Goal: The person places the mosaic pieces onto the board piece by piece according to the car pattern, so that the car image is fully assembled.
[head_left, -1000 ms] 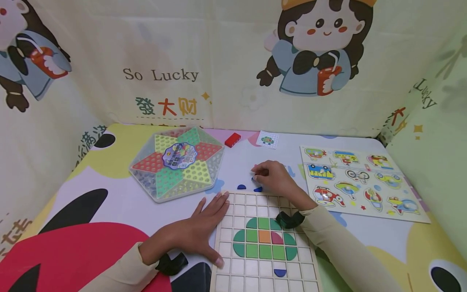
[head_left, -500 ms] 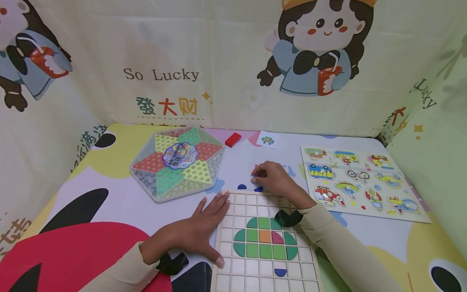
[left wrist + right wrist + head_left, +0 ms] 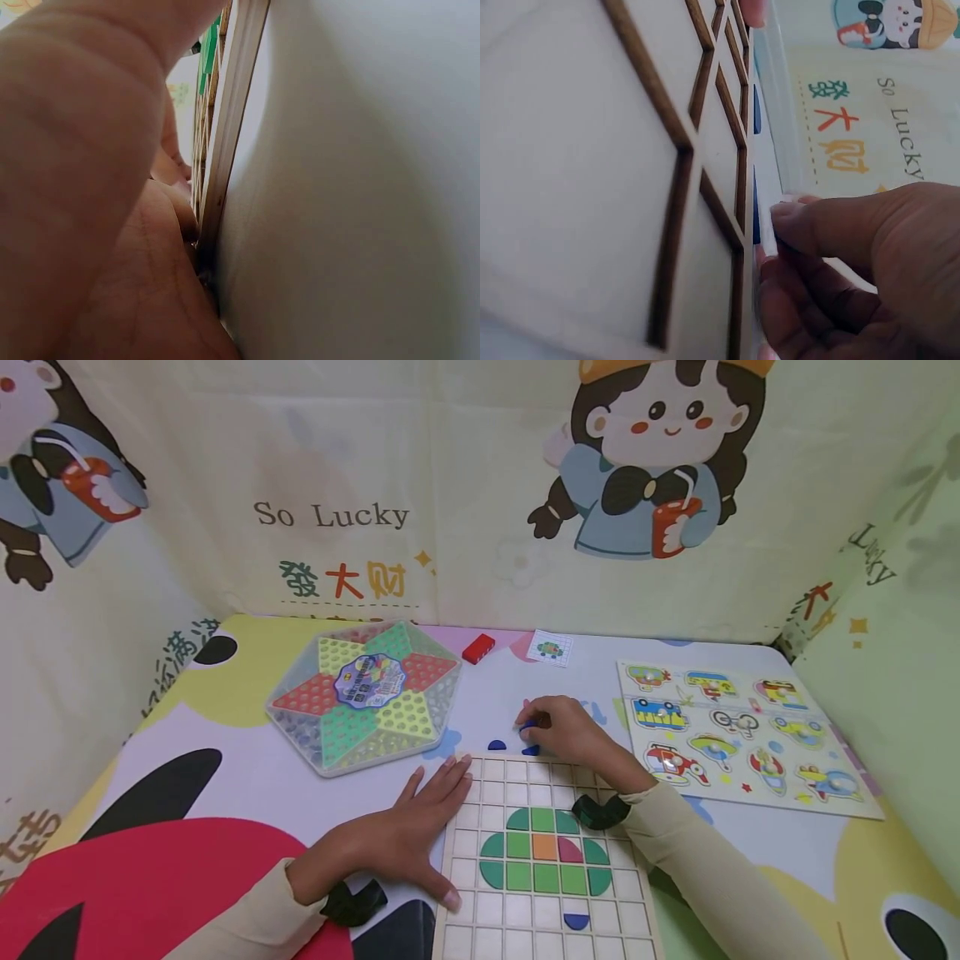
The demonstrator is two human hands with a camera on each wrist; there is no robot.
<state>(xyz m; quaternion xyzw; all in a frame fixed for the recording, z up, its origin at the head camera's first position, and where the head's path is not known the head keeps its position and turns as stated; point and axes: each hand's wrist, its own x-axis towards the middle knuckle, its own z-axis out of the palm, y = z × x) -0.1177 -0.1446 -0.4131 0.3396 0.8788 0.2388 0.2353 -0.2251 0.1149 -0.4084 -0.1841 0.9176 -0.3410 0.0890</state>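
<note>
A wooden grid board (image 3: 630,935) lies at the front of the table, with green, orange and pink tiles set in its squares. One blue half-round tile (image 3: 576,922) sits in a lower square. My left hand (image 3: 397,835) rests at the board's left edge, fingers extended and thumb spread; its palm fills much of the left wrist view. Beyond the far edge, my right hand (image 3: 573,731) pinches a blue tile (image 3: 527,725) between thumb and fingers, which partly hide it. Two more blue half-round tiles, one on the left (image 3: 497,744) and one beneath the hand (image 3: 531,750), lie nearby.
A hexagonal marble game box (image 3: 442,727) stands at the back left. Behind the right hand are a red block (image 3: 478,648) and a small pattern card (image 3: 551,647). A vehicle peg puzzle (image 3: 720,760) lies on the right. Printed cloth (image 3: 480,543) hangs behind the table.
The right hand has shifted slightly toward the board, and the blue tile shows more clearly between its fingers. The left hand and the board have stayed put.
</note>
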